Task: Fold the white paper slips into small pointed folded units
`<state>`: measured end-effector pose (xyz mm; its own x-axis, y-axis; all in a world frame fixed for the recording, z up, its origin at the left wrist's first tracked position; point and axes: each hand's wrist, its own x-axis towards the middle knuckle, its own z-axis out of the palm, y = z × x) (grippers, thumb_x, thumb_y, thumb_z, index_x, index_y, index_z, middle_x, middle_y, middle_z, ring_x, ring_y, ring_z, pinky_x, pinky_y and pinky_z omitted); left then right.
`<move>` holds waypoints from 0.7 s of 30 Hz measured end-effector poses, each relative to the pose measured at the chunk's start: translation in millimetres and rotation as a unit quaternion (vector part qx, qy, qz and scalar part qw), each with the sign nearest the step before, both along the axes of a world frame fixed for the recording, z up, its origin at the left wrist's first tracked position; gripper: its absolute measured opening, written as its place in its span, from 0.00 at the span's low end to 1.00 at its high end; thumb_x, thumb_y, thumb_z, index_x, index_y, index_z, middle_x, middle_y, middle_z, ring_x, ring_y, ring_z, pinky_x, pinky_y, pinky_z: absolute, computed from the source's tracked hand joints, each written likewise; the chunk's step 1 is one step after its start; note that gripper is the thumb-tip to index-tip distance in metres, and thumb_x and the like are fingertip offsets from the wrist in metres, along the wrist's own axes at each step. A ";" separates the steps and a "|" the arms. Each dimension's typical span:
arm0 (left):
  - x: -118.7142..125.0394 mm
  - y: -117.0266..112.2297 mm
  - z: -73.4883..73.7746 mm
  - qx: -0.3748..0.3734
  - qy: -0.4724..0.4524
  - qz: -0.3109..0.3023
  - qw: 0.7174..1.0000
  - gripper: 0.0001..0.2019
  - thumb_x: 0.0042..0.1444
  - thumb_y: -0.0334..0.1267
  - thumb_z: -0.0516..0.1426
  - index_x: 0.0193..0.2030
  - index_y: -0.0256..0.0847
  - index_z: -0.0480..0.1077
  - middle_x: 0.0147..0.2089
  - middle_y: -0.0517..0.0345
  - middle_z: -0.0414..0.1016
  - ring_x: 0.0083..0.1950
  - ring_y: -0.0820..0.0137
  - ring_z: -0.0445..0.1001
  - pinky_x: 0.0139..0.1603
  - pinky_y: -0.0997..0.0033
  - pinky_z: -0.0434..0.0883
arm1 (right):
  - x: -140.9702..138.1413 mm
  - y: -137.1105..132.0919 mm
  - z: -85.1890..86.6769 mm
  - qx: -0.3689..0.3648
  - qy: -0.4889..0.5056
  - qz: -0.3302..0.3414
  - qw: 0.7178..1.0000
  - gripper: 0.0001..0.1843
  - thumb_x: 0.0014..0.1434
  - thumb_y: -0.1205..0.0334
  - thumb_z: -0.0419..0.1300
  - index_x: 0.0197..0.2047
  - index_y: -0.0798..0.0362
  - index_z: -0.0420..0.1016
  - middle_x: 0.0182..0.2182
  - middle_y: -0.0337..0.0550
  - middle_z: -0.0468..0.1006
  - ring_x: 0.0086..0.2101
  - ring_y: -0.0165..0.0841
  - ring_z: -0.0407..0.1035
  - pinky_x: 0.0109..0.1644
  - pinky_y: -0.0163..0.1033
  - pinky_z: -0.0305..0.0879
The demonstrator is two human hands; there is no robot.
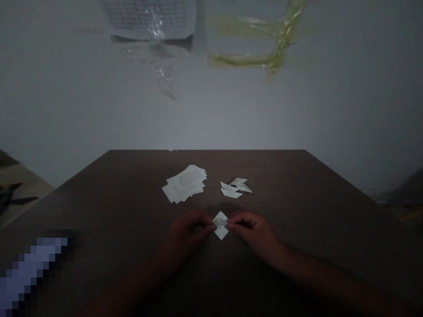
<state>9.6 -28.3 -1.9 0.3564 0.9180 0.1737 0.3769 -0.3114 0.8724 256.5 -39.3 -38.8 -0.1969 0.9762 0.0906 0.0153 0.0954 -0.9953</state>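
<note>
Folded paper diamond [220, 231] pinched between left hand [187, 233] and right hand [253, 231], each grip apparently pressed on it, above the bench [99, 220].

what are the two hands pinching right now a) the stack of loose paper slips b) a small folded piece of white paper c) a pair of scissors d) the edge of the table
B: the left hand and right hand meet on a small folded paper, a white diamond shape, while the paper stack lies untouched farther away.
</note>
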 end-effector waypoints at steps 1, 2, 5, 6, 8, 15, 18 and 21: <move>0.6 -0.5 0.7 -0.014 -0.007 0.005 1.000 0.07 0.62 0.43 0.66 0.36 0.44 0.81 0.40 0.55 0.88 0.43 0.59 0.85 0.50 0.61 0.79 | -0.7 -0.9 1.6 -0.002 0.000 -0.001 1.000 0.19 0.60 0.40 0.79 0.37 0.47 0.88 0.40 0.44 0.89 0.43 0.42 0.82 0.54 0.49 0.79; 1.1 -1.0 0.9 -0.028 -0.015 0.007 0.999 0.08 0.61 0.44 0.67 0.35 0.44 0.81 0.40 0.55 0.88 0.43 0.59 0.84 0.49 0.61 0.79 | -1.3 -1.8 3.1 -0.007 -0.001 -0.002 1.000 0.20 0.60 0.39 0.79 0.37 0.47 0.88 0.39 0.44 0.88 0.43 0.42 0.82 0.53 0.49 0.79; 0.9 -2.2 -0.9 -0.062 -0.034 0.022 0.997 0.10 0.60 0.47 0.68 0.34 0.44 0.79 0.39 0.55 0.86 0.43 0.59 0.83 0.49 0.60 0.78 | -2.9 -4.0 5.6 -0.023 -0.006 -0.012 1.000 0.22 0.59 0.37 0.79 0.37 0.47 0.86 0.38 0.42 0.87 0.42 0.41 0.81 0.50 0.47 0.79; 0.5 -2.4 -1.7 -0.067 -0.034 0.029 0.997 0.10 0.59 0.47 0.68 0.33 0.44 0.79 0.39 0.55 0.86 0.43 0.58 0.83 0.49 0.60 0.78 | -3.3 -4.6 6.0 -0.027 -0.003 -0.018 0.999 0.23 0.58 0.37 0.80 0.37 0.47 0.86 0.37 0.42 0.86 0.41 0.41 0.81 0.49 0.46 0.79; -0.2 -2.4 -2.8 -0.076 -0.027 0.032 0.996 0.10 0.58 0.48 0.68 0.34 0.45 0.79 0.39 0.56 0.86 0.43 0.58 0.83 0.48 0.61 0.78 | -4.1 -5.3 6.4 -0.032 0.002 -0.026 0.999 0.24 0.57 0.36 0.80 0.36 0.47 0.84 0.36 0.41 0.85 0.39 0.40 0.79 0.46 0.45 0.78; 4.4 -2.2 -0.7 -0.118 -0.059 0.028 0.991 0.15 0.57 0.51 0.69 0.30 0.44 0.76 0.36 0.55 0.85 0.40 0.60 0.82 0.45 0.61 0.78 | -6.1 -9.5 10.6 -0.013 -0.010 -0.027 1.000 0.26 0.62 0.33 0.75 0.35 0.48 0.80 0.33 0.40 0.82 0.36 0.38 0.76 0.42 0.43 0.75; 6.7 -4.5 0.9 -0.124 -0.068 0.014 0.990 0.16 0.58 0.51 0.69 0.29 0.44 0.74 0.37 0.56 0.84 0.39 0.61 0.81 0.45 0.61 0.78 | -8.2 -12.9 10.6 -0.014 -0.004 -0.027 1.000 0.27 0.64 0.34 0.74 0.33 0.48 0.77 0.33 0.40 0.81 0.36 0.37 0.75 0.43 0.43 0.74; 7.3 -7.2 2.8 -0.127 -0.068 0.013 0.989 0.16 0.58 0.50 0.68 0.28 0.44 0.71 0.35 0.57 0.82 0.38 0.63 0.80 0.44 0.63 0.78 | -9.6 -16.1 9.8 -0.016 0.007 -0.024 1.000 0.25 0.64 0.36 0.74 0.33 0.48 0.74 0.34 0.40 0.80 0.36 0.37 0.74 0.43 0.43 0.74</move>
